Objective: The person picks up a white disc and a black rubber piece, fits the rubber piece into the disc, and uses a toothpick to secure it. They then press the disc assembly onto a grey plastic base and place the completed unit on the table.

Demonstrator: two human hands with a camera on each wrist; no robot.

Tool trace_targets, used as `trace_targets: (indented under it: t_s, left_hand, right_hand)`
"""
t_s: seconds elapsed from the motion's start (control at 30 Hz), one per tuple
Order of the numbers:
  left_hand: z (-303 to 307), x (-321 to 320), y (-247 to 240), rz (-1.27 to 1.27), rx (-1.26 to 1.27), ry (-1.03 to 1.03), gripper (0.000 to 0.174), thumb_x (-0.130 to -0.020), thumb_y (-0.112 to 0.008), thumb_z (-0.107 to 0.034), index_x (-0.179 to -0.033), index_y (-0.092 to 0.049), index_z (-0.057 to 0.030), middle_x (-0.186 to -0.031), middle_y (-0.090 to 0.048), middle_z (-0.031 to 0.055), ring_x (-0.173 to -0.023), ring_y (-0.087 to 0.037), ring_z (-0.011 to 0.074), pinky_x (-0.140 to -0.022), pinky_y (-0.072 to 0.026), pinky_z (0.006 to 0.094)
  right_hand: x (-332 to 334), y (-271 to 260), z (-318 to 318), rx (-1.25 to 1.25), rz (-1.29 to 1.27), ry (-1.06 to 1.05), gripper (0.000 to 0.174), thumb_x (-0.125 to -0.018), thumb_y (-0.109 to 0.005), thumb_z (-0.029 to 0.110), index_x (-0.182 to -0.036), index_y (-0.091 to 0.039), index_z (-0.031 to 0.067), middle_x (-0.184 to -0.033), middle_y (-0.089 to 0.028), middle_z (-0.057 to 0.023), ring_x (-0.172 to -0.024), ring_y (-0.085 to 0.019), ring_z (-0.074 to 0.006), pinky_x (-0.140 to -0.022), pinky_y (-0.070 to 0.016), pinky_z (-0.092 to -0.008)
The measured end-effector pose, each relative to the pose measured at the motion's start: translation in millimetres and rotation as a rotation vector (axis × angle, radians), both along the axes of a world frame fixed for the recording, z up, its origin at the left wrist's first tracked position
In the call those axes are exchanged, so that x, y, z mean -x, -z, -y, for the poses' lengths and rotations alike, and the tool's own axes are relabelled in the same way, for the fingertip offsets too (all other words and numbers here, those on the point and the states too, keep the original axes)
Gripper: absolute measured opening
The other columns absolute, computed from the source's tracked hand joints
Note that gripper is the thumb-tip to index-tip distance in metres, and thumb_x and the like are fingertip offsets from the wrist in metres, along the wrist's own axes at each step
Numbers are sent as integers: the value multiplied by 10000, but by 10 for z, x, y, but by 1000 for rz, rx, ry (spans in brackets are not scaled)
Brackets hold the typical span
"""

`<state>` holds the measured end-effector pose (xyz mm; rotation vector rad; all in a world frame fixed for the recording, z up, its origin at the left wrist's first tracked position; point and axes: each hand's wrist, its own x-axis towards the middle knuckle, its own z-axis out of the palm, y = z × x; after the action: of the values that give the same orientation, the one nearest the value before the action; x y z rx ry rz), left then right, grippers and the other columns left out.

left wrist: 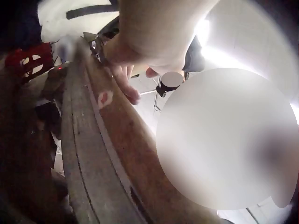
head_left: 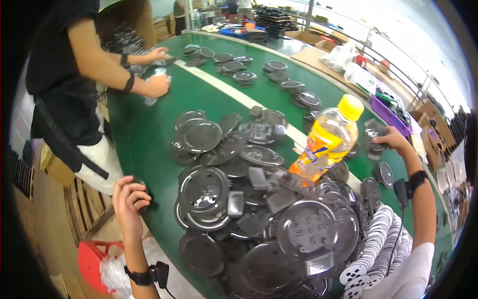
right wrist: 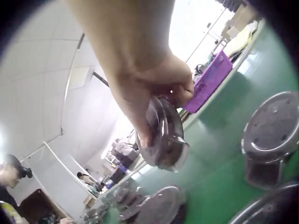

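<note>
My right hand [head_left: 396, 138] grips a round, smoky clear plastic case [head_left: 374, 137] with a boxy tab, over the right side of the green table. In the right wrist view, the thumb and fingers of the right hand [right wrist: 161, 88] clasp this plastic case [right wrist: 161, 135] at its rim. At the table's left edge is my left hand [head_left: 130, 202], fingers loosely curled, with a dark patch behind the fingertips. The left wrist view shows the left hand's fingers [left wrist: 125, 86] beside the brown table edge [left wrist: 135, 135]. Between the hands lies a big heap of similar cases [head_left: 204, 192].
An orange-drink bottle [head_left: 326, 142] with a yellow cap stands among the heap. White holed discs [head_left: 378, 239] lie in stacked rows near my right arm. Across the table another person [head_left: 74, 74] handles clear plastic. Farther right sits a purple basket [head_left: 391, 114]; a red stool [head_left: 94, 264] is at lower left.
</note>
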<state>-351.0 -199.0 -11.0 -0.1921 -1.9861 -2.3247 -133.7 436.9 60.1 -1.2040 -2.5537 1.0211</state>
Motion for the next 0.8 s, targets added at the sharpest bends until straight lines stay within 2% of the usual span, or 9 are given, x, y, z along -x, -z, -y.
trace_targets:
  t_s: [0.1, 0.27, 0.37, 0.43, 0.53, 0.57, 0.67, 0.73, 0.8]
  left_hand:
    - [63, 152, -57, 79, 50, 144, 286, -928, -406, -269, -1072, -486, -35, -761, -576, 71, -545, -553, 113, -412, -399, 172]
    - [-21, 145, -159, 97, 230, 265, 250, -912, -414, -249, -1036, -494, -48, -747, -588, 79, -543, -548, 102, -384, -375, 165]
    - [-49, 167, -18, -51, 276, 124, 174, -840, -431, -45, -1009, -473, -37, -814, -515, 45, -521, -491, 63, -376, -327, 173]
    - [-19, 283, 258, -397, 442, -93, 297, -742, -403, 126, -983, -447, -42, -872, -392, 5, -501, -391, 17, -382, -259, 176]
    - [1, 312, 355, -391, 414, -192, 310, -746, -422, 124, -992, -444, -63, -887, -369, 0, -508, -373, 7, -406, -258, 160]
    - [8, 304, 341, -397, 414, -191, 310, -746, -422, 124, -992, -444, -63, -887, -369, 0, -508, -373, 7, -406, -258, 160]
    - [41, 247, 281, -145, 263, -116, 354, -743, -419, 135, -1030, -443, -70, -916, -347, 0, -536, -381, 2, -440, -276, 149]
    - [45, 208, 255, -209, 255, -173, 415, -742, -429, 134, -1096, -437, -81, -944, -343, 1, -566, -386, 0, -471, -295, 141]
    - [78, 211, 259, -271, 313, -212, 491, -732, -454, 125, -1176, -456, -84, -982, -351, 11, -581, -402, 8, -491, -324, 147]
  right_hand:
    - [2, -314, 14, -89, -252, -62, 492, -681, -756, 277, -1051, -592, -3, -892, -637, -66, -807, -596, -154, -725, -460, -271]
    - [-60, -1091, 144, -291, -800, 143, 626, -733, -721, 389, -1188, -522, 7, -1029, -607, -107, -901, -587, -169, -796, -453, -260]
    - [77, -1574, 1133, -366, -973, -31, 551, -820, -613, 368, -1235, -481, 31, -1114, -577, -91, -993, -565, -161, -874, -433, -301]
    - [151, -1659, 1810, -139, -977, -258, 519, -827, -569, 299, -1236, -465, -1, -1101, -577, -113, -987, -583, -197, -889, -441, -317]
    - [585, -1448, 3264, -84, -555, -322, 661, -730, -682, 236, -1287, -413, 2, -1141, -545, -94, -1016, -539, -178, -900, -411, -299]
    - [753, -1409, 3332, 37, -466, -538, 662, -707, -725, 225, -1264, -440, 6, -1113, -559, -99, -1014, -539, -174, -878, -426, -297]
    - [1117, -1034, 3418, -481, -223, -767, 552, -751, -694, 329, -1187, -487, 60, -1040, -573, -84, -856, -563, -185, -742, -435, -329]
    - [1146, -932, 3471, -808, -375, -857, 514, -752, -675, 296, -1165, -485, 58, -942, -577, -110, -785, -566, -241, -692, -421, -332]
    - [1053, -1002, 3511, -778, -359, -847, 484, -743, -667, 256, -1150, -490, 64, -869, -575, -104, -736, -551, -274, -676, -412, -338]
